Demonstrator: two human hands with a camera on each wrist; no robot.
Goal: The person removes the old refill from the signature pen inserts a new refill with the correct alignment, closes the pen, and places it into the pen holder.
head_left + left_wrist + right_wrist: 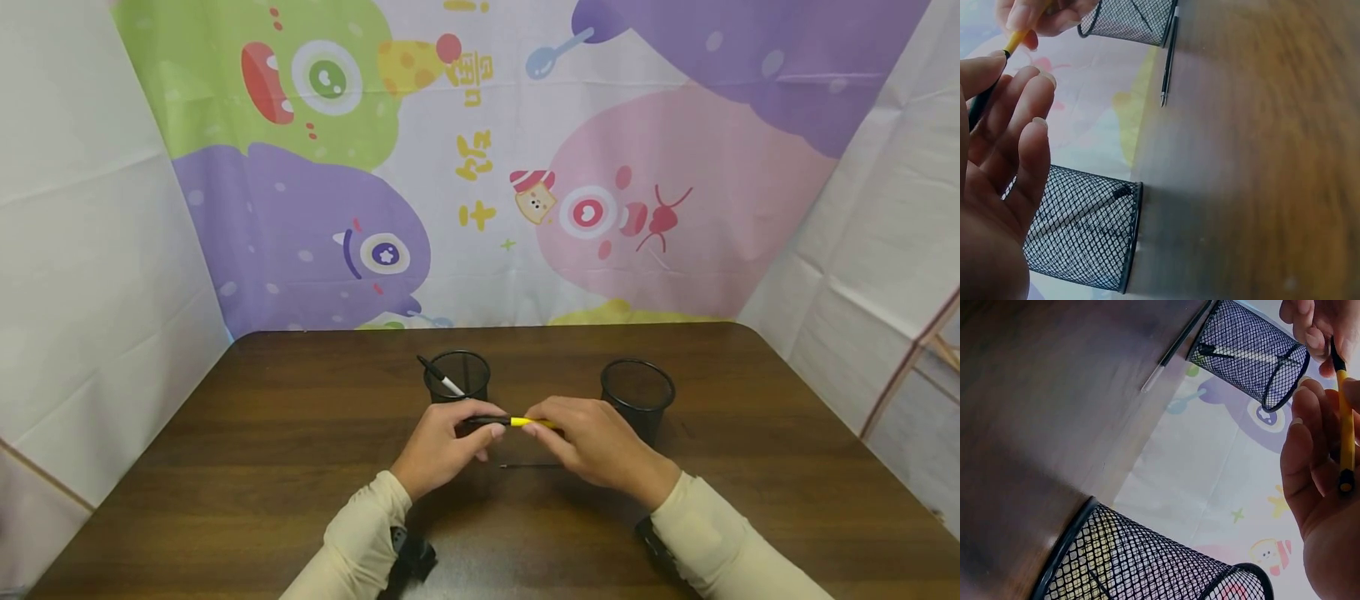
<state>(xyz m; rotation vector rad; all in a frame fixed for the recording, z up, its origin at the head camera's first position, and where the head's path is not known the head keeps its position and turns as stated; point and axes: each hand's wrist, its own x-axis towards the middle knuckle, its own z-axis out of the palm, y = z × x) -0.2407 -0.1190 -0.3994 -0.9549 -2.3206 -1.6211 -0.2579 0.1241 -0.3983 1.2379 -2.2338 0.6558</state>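
My left hand (442,446) grips the black part of a yellow-and-black pen (520,422) between thumb and fingers. From the other side my right hand (600,442) pinches its yellow barrel (1345,425), which has a black end in the right wrist view. The hands hold the pen level, above the table and between two black mesh cups. Below them a thin dark pen refill (532,466) lies on the wood, its metal tip (1163,99) showing in the left wrist view; part of it is hidden behind my right hand in the head view.
The left mesh cup (1085,231) holds a black-and-white pen (450,383) leaning on its rim. The right mesh cup (637,387) stands just beyond my right hand. A printed cartoon cloth (487,275) hangs behind the dark wooden table (300,417).
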